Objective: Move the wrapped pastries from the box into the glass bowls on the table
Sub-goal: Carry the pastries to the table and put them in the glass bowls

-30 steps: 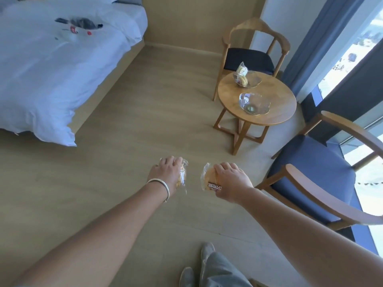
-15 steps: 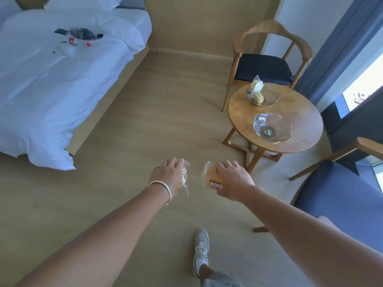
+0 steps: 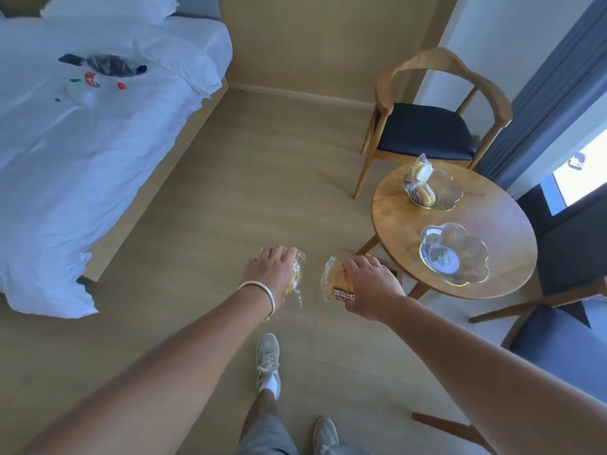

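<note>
Pastries are sitting in both of the person's hands, one wrapped piece each. The left hand (image 3: 274,274), with a silver bangle (image 3: 259,293) on its wrist, is curling its fingers over a clear-wrapped pastry (image 3: 296,276) that is poking out on the thumb side. The right hand (image 3: 369,285) is gripping a second wrapped pastry (image 3: 336,280) from above; its wrapper is showing a dark label strip near the lower edge. Both hands are hanging over the wooden floor (image 3: 230,198), near each other but apart, just left of the round wooden table (image 3: 407,224).

On that table two glass bowls are standing. The nearer bowl (image 3: 455,254), flower-shaped, is showing only its own clear glass. The farther bowl (image 3: 441,190) is holding two wrapped pastries (image 3: 422,185), one leaning upright against the other. A wooden chair with a dark seat (image 3: 427,129) is standing behind the table, and part of another blue-seated chair (image 3: 558,339) is showing at the right edge.

A bed with white bedding (image 3: 92,133) is filling the upper left, with a dark plastic-wrapped bundle (image 3: 105,64) lying on it. The person's pale sneakers (image 3: 268,359) are showing at the bottom, one foot ahead of the other.
</note>
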Demonstrator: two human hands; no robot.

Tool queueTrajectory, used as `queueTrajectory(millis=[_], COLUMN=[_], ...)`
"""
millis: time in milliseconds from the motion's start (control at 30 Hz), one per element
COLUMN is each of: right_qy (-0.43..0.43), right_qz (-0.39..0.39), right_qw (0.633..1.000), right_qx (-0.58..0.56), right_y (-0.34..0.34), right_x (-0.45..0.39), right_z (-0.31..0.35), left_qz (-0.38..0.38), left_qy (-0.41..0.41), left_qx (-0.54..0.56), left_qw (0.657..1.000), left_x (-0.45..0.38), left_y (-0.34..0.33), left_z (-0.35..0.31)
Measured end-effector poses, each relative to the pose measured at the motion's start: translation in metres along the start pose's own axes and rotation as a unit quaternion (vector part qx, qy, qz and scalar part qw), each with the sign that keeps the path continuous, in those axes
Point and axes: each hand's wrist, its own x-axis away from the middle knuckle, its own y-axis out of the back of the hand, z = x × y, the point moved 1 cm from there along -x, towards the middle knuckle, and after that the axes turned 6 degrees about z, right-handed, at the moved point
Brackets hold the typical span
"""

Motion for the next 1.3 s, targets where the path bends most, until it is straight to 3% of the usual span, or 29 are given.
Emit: queueTrajectory(millis=[400, 700, 1000, 1300], right_qy=[-0.057, -0.089, -0.183, -0.338], right_qz=[-0.008, -0.008, -0.009, -0.032], right_qw=[0.998, 0.995, 0.977, 0.921], right_qx=[-0.015, -0.045, -0.106, -0.190], right_y=[0.088, 0.118, 0.117, 0.106], right_x=[-0.171, -0.245, -0.264, -0.222], right_z=[0.012, -0.007, -0.126, -0.269], left_qz=[-0.002, 0.011, 0.034, 0.047], left_qy=[-0.036, -0.066, -0.155, -0.315], left_qx=[0.002, -0.007, -0.066, -0.156], left_qw=[0.999, 0.998, 0.985, 0.935], left_x=[-0.171, -0.262, -0.385, -0.476], left_y=[0.067, 0.103, 0.134, 0.162], left_z=[0.116, 0.133, 0.043, -0.135])
